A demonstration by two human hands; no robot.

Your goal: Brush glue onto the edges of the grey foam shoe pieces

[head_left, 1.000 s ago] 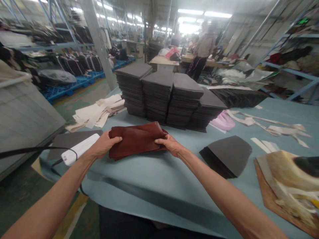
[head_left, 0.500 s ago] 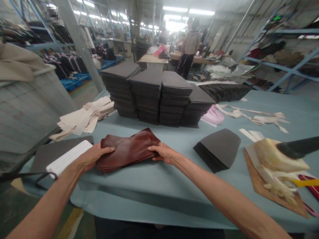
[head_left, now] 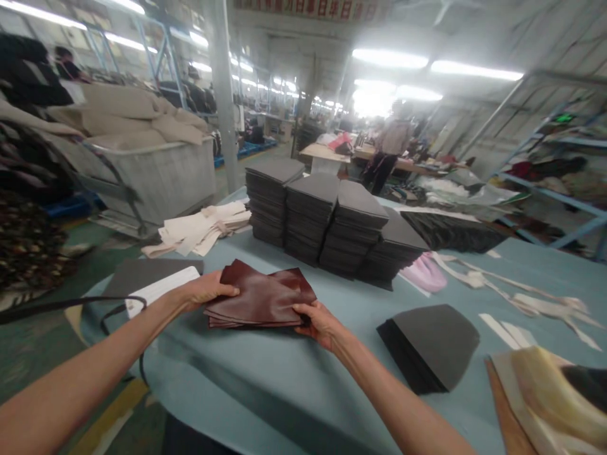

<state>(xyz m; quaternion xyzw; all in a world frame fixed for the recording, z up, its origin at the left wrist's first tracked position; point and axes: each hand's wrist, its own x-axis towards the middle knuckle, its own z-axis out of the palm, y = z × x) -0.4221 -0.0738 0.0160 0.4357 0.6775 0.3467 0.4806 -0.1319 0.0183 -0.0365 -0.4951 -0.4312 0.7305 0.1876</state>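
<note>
A fanned stack of dark red-brown leather pieces (head_left: 260, 297) is held between my two hands, low over the blue-green table (head_left: 222, 373). My left hand (head_left: 206, 291) grips its left end, thumb on top. At the right end my right hand (head_left: 320, 321) pinches the stack, thumb above and fingers partly hidden beneath. Left of my left hand lie a white flat object (head_left: 164, 287) and a dark grey sheet (head_left: 142, 272). A small pile of dark grey panels (head_left: 434, 344) rests to the right of my right hand.
Tall stacks of dark grey panels (head_left: 313, 215) stand behind the leather. Cream fabric strips (head_left: 203, 227) lie at back left, pale strips (head_left: 521, 291) and pink cloth (head_left: 424, 272) at right. A yellowed block (head_left: 535, 385) sits front right. Beyond are a cart (head_left: 161, 177) and a standing person (head_left: 389, 148).
The view has turned left and tilted up, bringing more of the cart into sight. Both hands keep hold of the leather pieces, whose fanned arrangement has shifted.
</note>
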